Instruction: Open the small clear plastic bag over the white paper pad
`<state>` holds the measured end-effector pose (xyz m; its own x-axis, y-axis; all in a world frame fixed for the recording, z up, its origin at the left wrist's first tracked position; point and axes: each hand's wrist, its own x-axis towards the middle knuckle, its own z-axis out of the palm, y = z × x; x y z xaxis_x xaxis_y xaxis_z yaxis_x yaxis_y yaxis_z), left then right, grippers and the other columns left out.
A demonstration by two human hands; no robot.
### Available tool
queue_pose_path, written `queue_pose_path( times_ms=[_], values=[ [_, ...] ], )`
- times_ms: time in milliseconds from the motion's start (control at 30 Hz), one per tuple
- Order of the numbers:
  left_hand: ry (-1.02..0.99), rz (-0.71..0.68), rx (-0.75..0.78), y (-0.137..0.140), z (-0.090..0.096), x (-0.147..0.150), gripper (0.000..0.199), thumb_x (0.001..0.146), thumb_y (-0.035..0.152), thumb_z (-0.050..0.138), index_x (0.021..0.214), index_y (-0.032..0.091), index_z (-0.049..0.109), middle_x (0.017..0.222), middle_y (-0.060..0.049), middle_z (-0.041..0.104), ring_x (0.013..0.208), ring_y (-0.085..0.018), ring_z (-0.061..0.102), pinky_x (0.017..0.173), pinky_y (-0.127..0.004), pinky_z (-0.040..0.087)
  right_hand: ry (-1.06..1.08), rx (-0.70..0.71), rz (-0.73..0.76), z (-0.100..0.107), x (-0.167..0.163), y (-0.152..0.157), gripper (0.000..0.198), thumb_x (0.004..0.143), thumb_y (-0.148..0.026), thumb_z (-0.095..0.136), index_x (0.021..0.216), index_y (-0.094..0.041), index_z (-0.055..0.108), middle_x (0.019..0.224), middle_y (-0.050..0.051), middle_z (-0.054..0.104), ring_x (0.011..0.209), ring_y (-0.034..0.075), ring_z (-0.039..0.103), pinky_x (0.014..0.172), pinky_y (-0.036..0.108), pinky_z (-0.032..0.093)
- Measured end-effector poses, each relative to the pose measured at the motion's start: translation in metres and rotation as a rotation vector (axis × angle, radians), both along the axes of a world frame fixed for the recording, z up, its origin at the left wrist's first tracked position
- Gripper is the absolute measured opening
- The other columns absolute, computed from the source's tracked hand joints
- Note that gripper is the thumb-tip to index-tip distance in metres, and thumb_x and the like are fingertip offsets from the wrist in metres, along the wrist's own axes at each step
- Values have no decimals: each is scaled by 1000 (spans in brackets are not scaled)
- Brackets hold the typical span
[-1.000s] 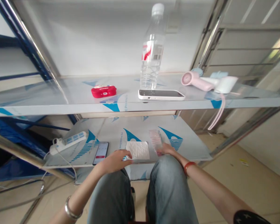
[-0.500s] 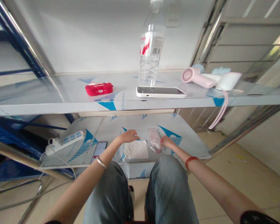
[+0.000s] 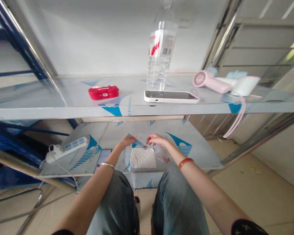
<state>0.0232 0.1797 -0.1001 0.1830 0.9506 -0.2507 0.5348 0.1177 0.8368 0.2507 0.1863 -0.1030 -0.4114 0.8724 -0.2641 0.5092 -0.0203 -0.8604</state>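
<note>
Hands have come together since half a second ago: then the left hand (image 3: 126,141) lay at the far edge of the white cloth (image 3: 142,157) and the right hand (image 3: 156,140) sat on the pile of clear bags (image 3: 163,154); now both are raised just past the cloth, fingers pinched on one small clear bag (image 3: 141,138) stretched between them. That bag hangs above the lower shelf (image 3: 201,153), touching only the fingertips.

Nearer than the fingers lie the cloth, directly under them, and the bag pile just to its right, under the right wrist with its red bangle (image 3: 185,161). Left of the left hand, a dark phone (image 3: 102,158) is partly hidden by the forearm; farther left is a power strip (image 3: 66,149).

Beyond and above the fingers, the upper shelf (image 3: 39,107) carries a red case (image 3: 103,92), a white phone (image 3: 171,96), a water bottle (image 3: 161,55) and a pink fan (image 3: 210,82).
</note>
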Motion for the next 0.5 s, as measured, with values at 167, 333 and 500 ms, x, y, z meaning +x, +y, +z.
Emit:
queue_pose_path(
  times_ms=[167, 333, 500],
  values=[
    [-37, 139, 63, 15, -13, -2, 20, 73, 18, 62, 91, 10, 68, 79, -7, 71, 70, -14, 66, 56, -18, 44, -108, 42, -120, 0, -29, 6, 14, 73, -12, 52, 80, -15, 64, 80, 2, 69, 67, 10, 60, 51, 15, 37],
    [95, 100, 219, 15, -13, 9, 18, 75, 19, 61, 88, 12, 72, 73, -5, 72, 74, -17, 68, 66, -21, 49, -194, 199, -303, 3, -56, 12, 24, 85, -27, 52, 71, -12, 65, 79, 8, 70, 74, 15, 62, 54, 17, 39],
    [272, -35, 357, 0, 3, 19, 23, 81, 21, 53, 88, 14, 74, 77, -5, 72, 78, -16, 66, 69, -21, 47, 24, -19, -219, 12, -63, -1, 24, 88, -29, 49, 82, -13, 67, 78, 7, 70, 69, 13, 63, 54, 17, 43]
  ],
)
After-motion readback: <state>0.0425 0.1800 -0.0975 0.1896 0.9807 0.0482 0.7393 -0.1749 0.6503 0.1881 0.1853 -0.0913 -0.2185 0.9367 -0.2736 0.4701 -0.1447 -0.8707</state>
